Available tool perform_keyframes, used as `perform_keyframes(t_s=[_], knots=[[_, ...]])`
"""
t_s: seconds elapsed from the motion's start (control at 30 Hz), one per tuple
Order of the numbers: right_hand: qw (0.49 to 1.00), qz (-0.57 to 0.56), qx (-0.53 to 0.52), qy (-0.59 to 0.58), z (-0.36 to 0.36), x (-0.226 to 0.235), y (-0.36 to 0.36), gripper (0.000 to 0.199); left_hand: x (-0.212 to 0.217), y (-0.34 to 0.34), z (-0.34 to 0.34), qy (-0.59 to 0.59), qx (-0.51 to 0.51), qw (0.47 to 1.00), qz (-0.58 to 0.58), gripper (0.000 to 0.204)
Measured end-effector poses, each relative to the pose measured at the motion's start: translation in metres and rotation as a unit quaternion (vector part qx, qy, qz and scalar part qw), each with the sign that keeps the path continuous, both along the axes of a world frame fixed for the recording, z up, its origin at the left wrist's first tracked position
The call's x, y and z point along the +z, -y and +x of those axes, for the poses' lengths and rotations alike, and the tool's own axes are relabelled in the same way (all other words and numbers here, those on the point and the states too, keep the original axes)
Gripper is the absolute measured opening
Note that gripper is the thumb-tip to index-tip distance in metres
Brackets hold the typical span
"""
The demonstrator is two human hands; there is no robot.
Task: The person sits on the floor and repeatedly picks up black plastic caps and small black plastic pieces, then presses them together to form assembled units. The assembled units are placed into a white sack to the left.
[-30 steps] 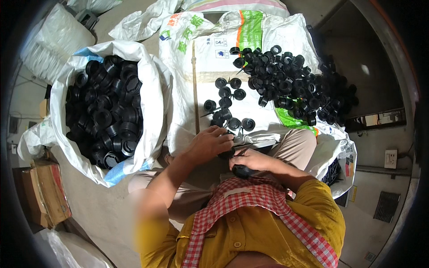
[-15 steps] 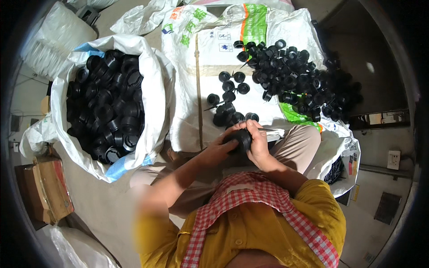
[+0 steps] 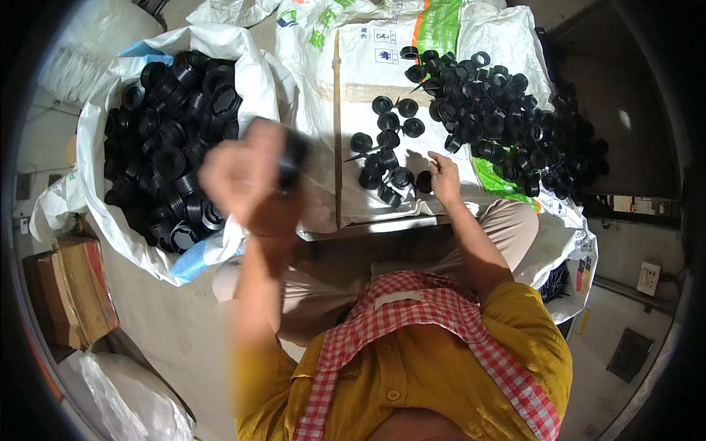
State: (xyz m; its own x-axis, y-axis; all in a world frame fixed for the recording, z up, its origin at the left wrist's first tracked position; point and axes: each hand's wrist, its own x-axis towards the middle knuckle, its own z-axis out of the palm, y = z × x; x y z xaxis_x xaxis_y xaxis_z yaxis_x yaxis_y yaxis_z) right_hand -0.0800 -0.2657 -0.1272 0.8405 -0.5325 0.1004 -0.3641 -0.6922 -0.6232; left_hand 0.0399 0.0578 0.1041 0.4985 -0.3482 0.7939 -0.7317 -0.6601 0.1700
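My left hand [image 3: 246, 173], smeared by motion, is raised by the right rim of the white sack on the left. It is closed on a black plastic cap [image 3: 294, 158], also blurred. My right hand [image 3: 444, 178] is over the white sheet, its fingers apart and nothing plainly in them. Just left of its fingertips lies a round black cap [image 3: 424, 181]; I cannot tell whether they touch. Several more black caps [image 3: 388, 140] lie loosely on the sheet, some with thin dark stems.
The white sack [image 3: 94, 169] at left is full of ribbed black caps. A large heap of black caps [image 3: 507, 117] spreads at the far right. A wooden stick [image 3: 337, 132] lies along the sheet. Cardboard boxes [image 3: 84, 294] stand at left; another white sack [image 3: 585, 250] stands at right.
My hands have parted. The left has swung left toward the full sack with the black cap; the right has let go and moved forward beside a cap on the sheet. The view has shifted slightly.
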Motion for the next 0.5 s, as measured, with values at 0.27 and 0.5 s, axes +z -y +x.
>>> perform_keyframes(t_s=[0.27,0.5], knots=[[0.923,-0.001,0.140,-0.359,0.013,-0.033,-0.022,0.046,0.007,-0.011,0.031,0.147,0.064,0.985,-0.069,0.063],[0.909,-0.017,0.176,-0.376,0.017,-0.042,-0.016,0.040,-0.044,0.051,-0.004,-0.159,-0.242,0.956,-0.052,0.022]])
